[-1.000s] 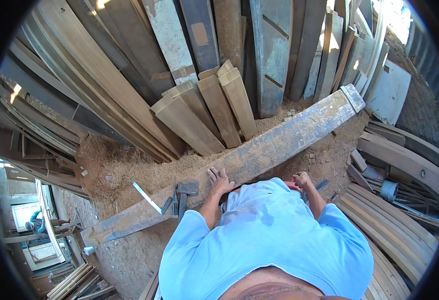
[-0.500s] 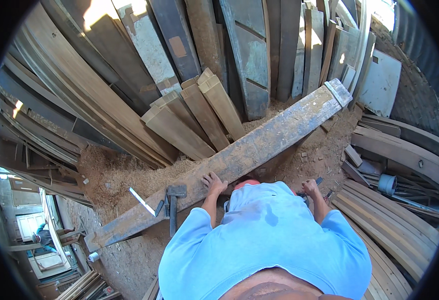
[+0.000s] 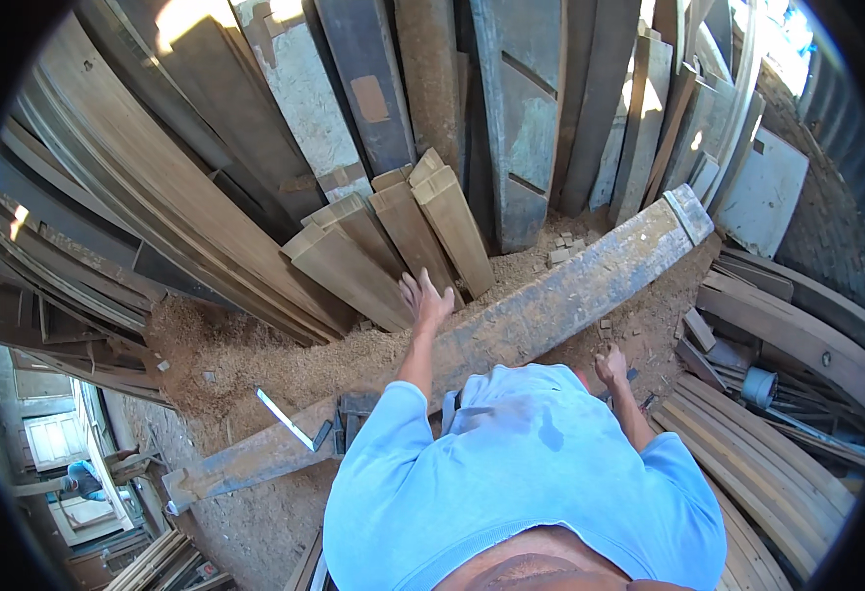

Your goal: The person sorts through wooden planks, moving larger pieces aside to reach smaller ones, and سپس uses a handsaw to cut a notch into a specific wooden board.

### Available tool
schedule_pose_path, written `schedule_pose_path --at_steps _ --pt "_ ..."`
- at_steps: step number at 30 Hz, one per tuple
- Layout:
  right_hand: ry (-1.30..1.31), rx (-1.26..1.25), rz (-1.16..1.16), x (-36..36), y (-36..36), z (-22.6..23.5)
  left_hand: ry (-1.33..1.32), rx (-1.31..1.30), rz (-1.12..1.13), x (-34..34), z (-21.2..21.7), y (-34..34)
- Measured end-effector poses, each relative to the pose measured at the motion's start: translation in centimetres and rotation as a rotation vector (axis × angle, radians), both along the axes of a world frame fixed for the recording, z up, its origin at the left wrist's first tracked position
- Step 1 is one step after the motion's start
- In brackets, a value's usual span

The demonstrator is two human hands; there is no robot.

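My left hand [image 3: 427,300] is open, fingers spread, over the far edge of the long worn plank [image 3: 541,313]. Its fingertips reach the lower ends of several cut wooden boards [image 3: 349,281] with stepped ends, leaning beyond the plank; contact is uncertain. On the near side of the plank, my right hand [image 3: 611,367] is closed round something dark, mostly hidden by the fingers. A try square [image 3: 287,420] with a white blade and dark stock lies toward the plank's left end. Beside it is a hammer [image 3: 357,404], partly covered by my sleeve.
Tall old planks [image 3: 373,89] lean along the far side. Sawdust and shavings [image 3: 225,330] cover the ground beyond the bench plank. Stacked long boards [image 3: 757,463] lie at the right, near a grey-blue pipe piece [image 3: 759,386]. Another person [image 3: 85,480] is far off at left.
My left hand has lifted off the plank and moved away from me to the stepped boards. My right hand stays nearly in place. My sleeve now covers more of the hammer.
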State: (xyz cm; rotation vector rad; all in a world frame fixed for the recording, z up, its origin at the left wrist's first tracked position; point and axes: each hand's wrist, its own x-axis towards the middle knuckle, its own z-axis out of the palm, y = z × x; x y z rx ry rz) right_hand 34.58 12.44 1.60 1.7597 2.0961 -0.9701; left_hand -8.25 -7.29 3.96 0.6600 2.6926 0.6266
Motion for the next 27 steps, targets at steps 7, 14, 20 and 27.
schedule_pose_path --at_steps 7,14,20,27 --pt "0.085 -0.125 0.254 -9.0 3.6 -3.2 0.314 -0.066 -0.177 -16.1 4.3 6.2" --pt "-0.244 -0.215 0.426 -13.3 1.7 -0.4 0.293 -0.264 -0.315 -22.3 2.8 7.0" --pt "-0.287 -0.213 0.419 -13.8 1.6 1.4 0.329 -0.231 -0.271 -21.0 4.7 7.2" --pt "-0.16 -0.201 0.474 -16.7 5.3 0.0 0.391 -0.111 -0.153 -18.2 6.5 1.6"
